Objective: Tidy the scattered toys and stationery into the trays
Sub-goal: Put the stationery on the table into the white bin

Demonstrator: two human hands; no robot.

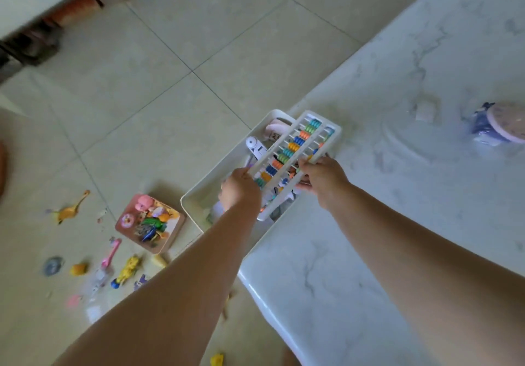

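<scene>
A white abacus [295,149] with coloured beads lies tilted over a long white tray [193,200] that sits at the corner of the marble table. My left hand [240,188] grips the abacus frame on its left edge. Its right edge is held by my right hand [322,176]. Under the abacus the tray holds a white round-headed item [253,144] and a pink soft toy [277,127]. On the floor to the left stands a pink tray [167,245] filled with small toys.
Scattered toys lie on the tiled floor at lower left: an orange dinosaur [71,209], a pink toy [110,254], a yellow figure [129,270]. A purple and pink object [497,125] rests on the marble table [397,223] at right. Dark furniture stands at top left.
</scene>
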